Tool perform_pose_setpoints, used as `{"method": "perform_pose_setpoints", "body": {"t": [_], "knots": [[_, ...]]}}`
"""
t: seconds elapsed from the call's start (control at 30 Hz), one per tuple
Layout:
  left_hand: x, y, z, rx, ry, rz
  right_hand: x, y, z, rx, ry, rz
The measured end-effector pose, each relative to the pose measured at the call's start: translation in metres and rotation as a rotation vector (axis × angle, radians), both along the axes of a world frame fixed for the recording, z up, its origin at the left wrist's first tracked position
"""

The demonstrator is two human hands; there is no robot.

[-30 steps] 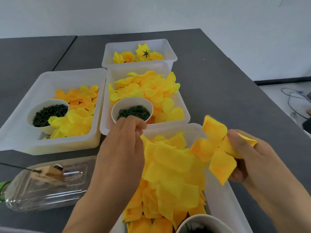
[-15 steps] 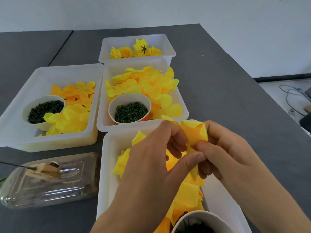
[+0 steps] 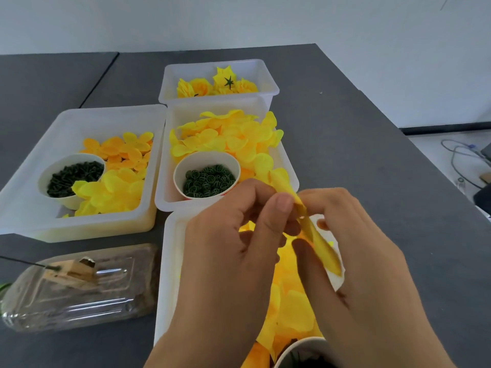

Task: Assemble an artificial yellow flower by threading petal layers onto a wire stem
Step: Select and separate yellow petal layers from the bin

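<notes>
Over the nearest white tray (image 3: 170, 274) of yellow petals, both hands meet on one yellow petal layer (image 3: 322, 247), now folded into a narrow strip. My left hand (image 3: 233, 251) pinches its upper part between thumb and fingers. My right hand (image 3: 353, 251) grips it from the right, thumb against the lower part. A thin dark wire stem (image 3: 24, 262) sticks out of a wooden clip (image 3: 71, 269) on a clear plastic bottle (image 3: 77, 290) at the lower left.
Three more white trays stand behind: one with orange and yellow petals and a cup of dark green parts (image 3: 71, 176), one with yellow petals and a cup of green rings (image 3: 207, 176), one with finished flowers (image 3: 218, 85). Another cup rim (image 3: 300, 349) shows at the bottom. The table edge runs along the right.
My left hand came back from the cup of green rings and joined my right hand on the petal layer. The layer, spread wide a second ago, is now folded narrow between both hands.
</notes>
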State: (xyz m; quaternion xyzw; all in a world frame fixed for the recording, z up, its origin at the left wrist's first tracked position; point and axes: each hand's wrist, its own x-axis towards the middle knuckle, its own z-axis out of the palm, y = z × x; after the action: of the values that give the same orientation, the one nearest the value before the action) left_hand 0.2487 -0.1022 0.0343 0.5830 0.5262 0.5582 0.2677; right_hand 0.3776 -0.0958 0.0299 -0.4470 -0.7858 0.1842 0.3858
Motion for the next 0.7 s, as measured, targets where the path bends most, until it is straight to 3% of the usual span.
{"method": "perform_pose_setpoints", "body": {"t": [0.3, 0.7], "knots": [[-0.005, -0.003, 0.003, -0.043, 0.059, 0.030, -0.001, 0.000, 0.005, 0.063, 0.122, -0.042], [-0.011, -0.005, 0.003, -0.073, 0.035, 0.034, -0.001, -0.005, 0.004, 0.132, 0.072, -0.042]]}}
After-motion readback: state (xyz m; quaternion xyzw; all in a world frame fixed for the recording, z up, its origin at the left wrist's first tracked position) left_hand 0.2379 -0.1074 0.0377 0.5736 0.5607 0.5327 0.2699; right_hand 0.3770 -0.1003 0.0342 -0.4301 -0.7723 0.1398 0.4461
